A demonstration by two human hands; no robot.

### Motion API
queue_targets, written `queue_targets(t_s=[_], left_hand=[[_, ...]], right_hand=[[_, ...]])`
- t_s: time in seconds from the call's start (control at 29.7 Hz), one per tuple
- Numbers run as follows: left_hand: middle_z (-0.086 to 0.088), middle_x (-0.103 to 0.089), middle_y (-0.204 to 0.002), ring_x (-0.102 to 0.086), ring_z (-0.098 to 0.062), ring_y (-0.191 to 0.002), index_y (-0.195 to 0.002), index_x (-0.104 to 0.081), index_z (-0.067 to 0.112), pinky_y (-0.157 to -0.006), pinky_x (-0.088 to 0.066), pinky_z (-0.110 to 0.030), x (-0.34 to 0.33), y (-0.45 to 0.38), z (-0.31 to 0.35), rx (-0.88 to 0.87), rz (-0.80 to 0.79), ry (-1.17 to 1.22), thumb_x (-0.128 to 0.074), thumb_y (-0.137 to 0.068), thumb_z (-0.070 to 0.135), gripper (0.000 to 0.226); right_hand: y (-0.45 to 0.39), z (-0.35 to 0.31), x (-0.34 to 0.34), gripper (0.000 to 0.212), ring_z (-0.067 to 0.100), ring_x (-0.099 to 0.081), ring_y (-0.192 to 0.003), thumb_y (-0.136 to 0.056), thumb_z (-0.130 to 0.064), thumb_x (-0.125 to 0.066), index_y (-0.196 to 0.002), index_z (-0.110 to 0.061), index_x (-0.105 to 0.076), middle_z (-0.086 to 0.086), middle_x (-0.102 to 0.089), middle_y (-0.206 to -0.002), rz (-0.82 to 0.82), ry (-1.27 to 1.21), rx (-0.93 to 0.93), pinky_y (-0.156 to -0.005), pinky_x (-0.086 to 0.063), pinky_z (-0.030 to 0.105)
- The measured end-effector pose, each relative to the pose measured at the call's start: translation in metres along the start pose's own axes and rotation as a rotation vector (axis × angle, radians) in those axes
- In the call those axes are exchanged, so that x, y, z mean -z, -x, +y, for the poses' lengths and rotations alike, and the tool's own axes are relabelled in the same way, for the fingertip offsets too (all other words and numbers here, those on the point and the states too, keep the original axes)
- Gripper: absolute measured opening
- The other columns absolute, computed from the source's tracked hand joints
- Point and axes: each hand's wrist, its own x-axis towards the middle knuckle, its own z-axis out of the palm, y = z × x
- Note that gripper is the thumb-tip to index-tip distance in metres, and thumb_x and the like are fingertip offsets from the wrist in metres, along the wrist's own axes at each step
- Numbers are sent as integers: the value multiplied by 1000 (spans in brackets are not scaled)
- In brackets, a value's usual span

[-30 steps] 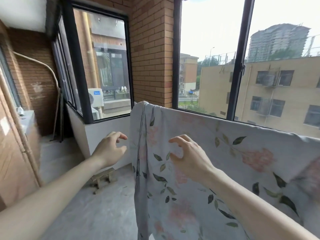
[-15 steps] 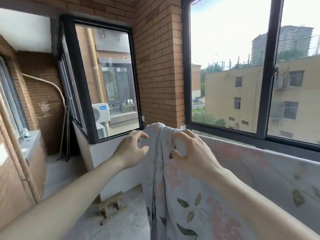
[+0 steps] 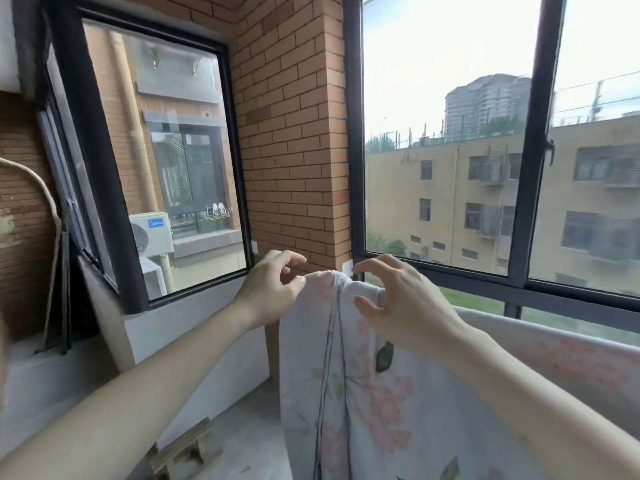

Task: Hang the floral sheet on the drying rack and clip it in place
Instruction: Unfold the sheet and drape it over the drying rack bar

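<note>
The floral sheet, white with pink flowers and green leaves, hangs over a rail that it hides, running from its bunched left corner off to the right. My left hand pinches the corner's edge between thumb and fingers. Just right of the corner, my right hand arches over the top fold, fingers spread, thumb against the cloth. A small white piece sits at my right index fingertip; I cannot tell whether it is a clip. The drying rack itself is out of sight under the sheet.
A brick pillar stands right behind the corner, with black-framed windows on both sides. A low white wall runs under the left window. A small wooden stool lies on the concrete floor below left.
Both hands have risen to the sheet's top left corner and closed in on it. My view has lifted and moved nearer the pillar.
</note>
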Motion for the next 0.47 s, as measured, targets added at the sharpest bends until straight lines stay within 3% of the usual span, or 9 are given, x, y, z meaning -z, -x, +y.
queue_targets(t_s=[0.1,0.13,0.2,0.27,0.37,0.47], left_hand=[[15,-65,-118,-61,-4,-106,-118,-69,37,-92,-53,-29,-4,-28,-26,-11,-176,66,-62,-99,34,19],[17,-67,-114,-62,-4,-105,-116,-70,37,-88,-54,-25,-5,-34,-32,-37,-246,79,-61,-101,36,17],[24,-67,-108,-61,0,-101,-114,-71,37,-76,-46,-13,-8,-44,-47,-121,-338,70,-60,-103,37,16],[24,-69,-102,-63,-1,-95,-110,-73,37,-74,-48,-16,-11,-59,-63,-229,-348,104,-65,-100,38,12],[19,-73,-90,-68,-7,-83,-94,-81,34,-68,-56,-24,-13,-79,-74,-374,-302,206,-78,-92,33,4],[19,-74,-80,-69,-9,-76,-88,-84,28,-65,-60,-27,-16,-91,-79,-456,-297,290,-82,-88,25,4]], right_hand=[[-14,-5,-12,44,20,-61,-115,-96,-48,-54,-139,-41,-52,-15,-55,-141,-34,100,-108,-84,-51,36],[-16,-5,-15,41,21,-64,-109,-97,-50,-52,-137,-42,-55,-14,-60,-137,-32,163,-147,-79,-50,35],[-19,-7,-26,32,22,-67,-91,-98,-54,-47,-120,-41,-66,-11,-72,-114,13,272,-227,-70,-49,33],[-22,-9,-36,38,19,-66,-73,-98,-60,-44,-98,-35,-73,-10,-73,-85,71,359,-295,-61,-50,30],[-22,-9,-38,52,15,-56,-54,-96,-65,-45,-69,-28,-68,-9,-61,-56,138,362,-388,-53,-44,27],[-23,-12,-38,64,19,-43,-44,-98,-61,-46,-52,-18,-46,-2,-40,-41,179,359,-464,-51,-37,29]])
